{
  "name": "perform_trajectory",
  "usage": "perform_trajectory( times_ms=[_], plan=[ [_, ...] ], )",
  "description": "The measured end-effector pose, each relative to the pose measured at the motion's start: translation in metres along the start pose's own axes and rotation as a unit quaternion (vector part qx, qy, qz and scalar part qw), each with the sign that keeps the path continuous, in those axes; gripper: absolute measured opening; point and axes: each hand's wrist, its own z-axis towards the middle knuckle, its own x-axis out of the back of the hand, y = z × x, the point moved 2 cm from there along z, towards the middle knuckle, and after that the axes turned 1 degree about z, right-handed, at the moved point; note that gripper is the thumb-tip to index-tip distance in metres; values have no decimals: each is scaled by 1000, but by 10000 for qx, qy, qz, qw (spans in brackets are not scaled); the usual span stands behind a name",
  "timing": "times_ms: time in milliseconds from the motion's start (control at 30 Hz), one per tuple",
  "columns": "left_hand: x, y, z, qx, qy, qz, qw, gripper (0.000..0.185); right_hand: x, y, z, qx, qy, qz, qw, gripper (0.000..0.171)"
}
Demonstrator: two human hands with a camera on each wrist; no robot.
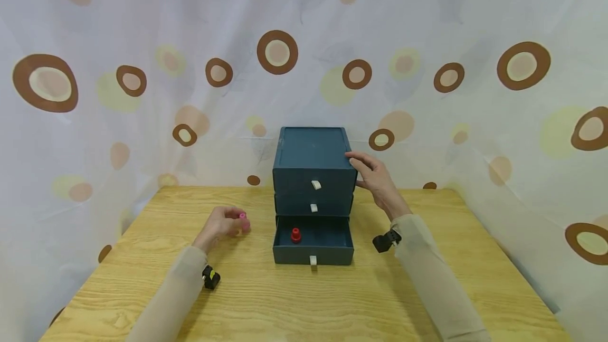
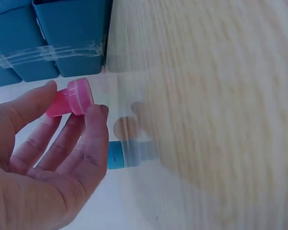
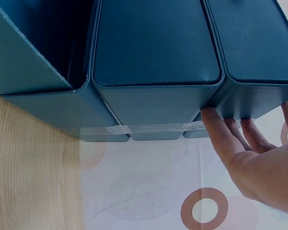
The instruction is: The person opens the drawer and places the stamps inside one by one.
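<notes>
My left hand point(image 1: 224, 221) pinches a small pink knob-shaped piece point(image 2: 74, 98) between thumb and fingers, left of the drawer unit. The piece has a wide round end and a narrower stem. My right hand point(image 1: 377, 178) rests its fingertips against the right side of the dark blue drawer unit point(image 1: 313, 146), near its top; the fingers point(image 3: 221, 132) are fairly straight. At the bottom, a drawer point(image 1: 328, 255) is pulled out, with a red knob-shaped piece point(image 1: 296, 235) standing inside it. The upper drawers, with white pull tabs, are closed.
The unit stands on a wooden table point(image 1: 256, 300) against a patterned cloth backdrop point(image 1: 304, 99). Clear tape point(image 3: 149, 128) runs along its side. Beyond my left hand in the left wrist view is a blue object point(image 2: 115, 155), partly hidden.
</notes>
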Motion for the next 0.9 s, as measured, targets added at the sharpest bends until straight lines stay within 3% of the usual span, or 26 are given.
perform_trajectory(
  times_ms=[233, 400, 700, 900],
  plan=[
    [-4, 4, -2, -498, -98, -156, 9986, 46, -1, -1, 0, 0, -38, 19, 10000, 46],
    [-9, 11, -3, -679, -2, -101, 9976, 41, 0, 1, 1, -32, 24, 30, 10000, 46],
    [-18, 24, -11, -780, 311, -359, 9958, 37, -1, 0, 1, -64, 63, -10, 10000, 45],
    [-23, 33, -16, -851, 337, -558, 9942, 37, -1, -1, 1, -74, 60, 23, 10000, 46]
  ],
)
